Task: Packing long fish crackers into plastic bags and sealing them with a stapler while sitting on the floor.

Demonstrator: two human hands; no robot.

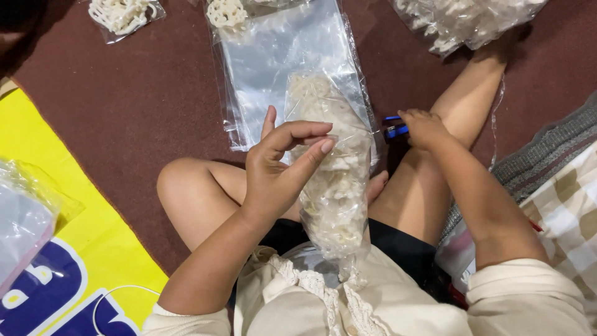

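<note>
My left hand [280, 165] pinches the side of a clear plastic bag [333, 180] filled with pale, lacy crackers, holding it upright over my lap. My right hand [423, 127] rests on my right knee and closes on a small blue stapler [393, 127] lying on the floor. Under and behind the held bag lies a stack of empty clear plastic bags [280, 56] on the dark red carpet.
More packed bags of crackers lie at the top left [121, 15], top middle [227, 12] and top right [460, 22]. A yellow and blue sheet [81, 249] covers the floor at left, with a clear bag [22, 218] on it. Checked fabric [566, 205] lies at right.
</note>
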